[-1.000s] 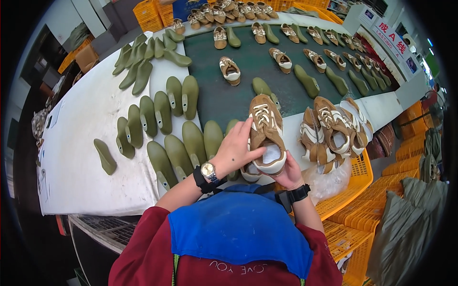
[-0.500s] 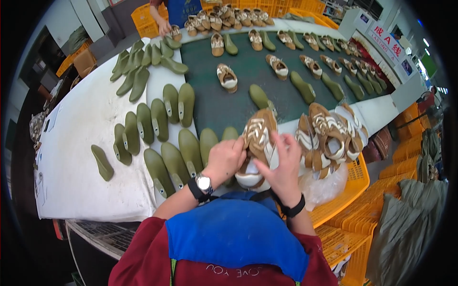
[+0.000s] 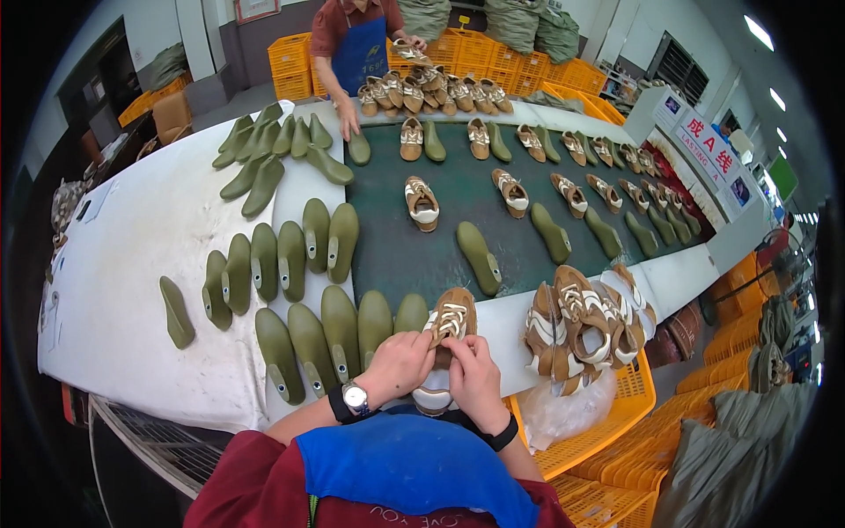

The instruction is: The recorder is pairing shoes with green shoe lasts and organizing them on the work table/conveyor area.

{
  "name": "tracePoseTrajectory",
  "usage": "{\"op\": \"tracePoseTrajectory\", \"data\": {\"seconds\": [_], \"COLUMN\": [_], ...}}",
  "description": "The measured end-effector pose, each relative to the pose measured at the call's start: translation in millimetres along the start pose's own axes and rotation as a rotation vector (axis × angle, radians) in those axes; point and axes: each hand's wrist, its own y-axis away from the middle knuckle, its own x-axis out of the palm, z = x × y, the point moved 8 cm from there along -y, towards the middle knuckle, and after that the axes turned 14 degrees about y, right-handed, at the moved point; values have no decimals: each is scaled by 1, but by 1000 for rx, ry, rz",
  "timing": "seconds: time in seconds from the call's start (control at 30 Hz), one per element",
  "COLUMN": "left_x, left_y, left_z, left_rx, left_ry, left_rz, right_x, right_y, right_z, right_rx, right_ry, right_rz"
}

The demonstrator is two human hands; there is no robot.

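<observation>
Close in front of me is a brown and white lace-up sneaker [image 3: 455, 312], toe pointing away, at the near edge of the table. My left hand [image 3: 400, 365] grips its left side, fingers curled at the lacing. From the other side, my right hand [image 3: 473, 378] pinches at the tongue or laces with thumb and fingers. The white heel shows between my wrists. Just left of the shoe stands a row of green shoe lasts [image 3: 339, 330]. More brown and white sneakers [image 3: 583, 312] are bunched together to my right.
A dark green conveyor belt [image 3: 387, 255] carries spaced sneakers and lasts. Across it, a co-worker [image 3: 361, 44] holds a sneaker and touches a green last [image 3: 357, 148]. More lasts lie on the white table [image 3: 132, 264]. A yellow crate [image 3: 638, 387] with clear plastic stands at right.
My right hand has gone from spread fingers beside the sneaker to a pinch at its lacing. The co-worker's hand is now at a last on the belt's edge. My view has tilted up.
</observation>
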Motion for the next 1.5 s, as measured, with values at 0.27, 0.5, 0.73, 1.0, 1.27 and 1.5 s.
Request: {"op": "tracePoseTrajectory", "data": {"seconds": [0.27,0.5,0.73,1.0,1.27,1.5], "left_x": [-13,-4,3,8,6,10], "left_y": [-1,-5,-9,-5,-4,12], "left_z": [-10,-5,-15,-9,-17,-3], "left_rx": [2,26,50,26,139,8], "left_ry": [87,149,-78,-32,152,110], "left_rz": [-82,89,237,315,308,348], "right_x": [9,3,11,19,16,23], "right_y": [3,10,11,16,14,17], "right_z": [-3,-9,-28,-35,-24,-62], "right_rx": [-73,-65,130,148,46,327], "right_ry": [-18,-138,-331,-314,-212,-500], "right_rz": [75,26,-147,-130,-88,-208]}}
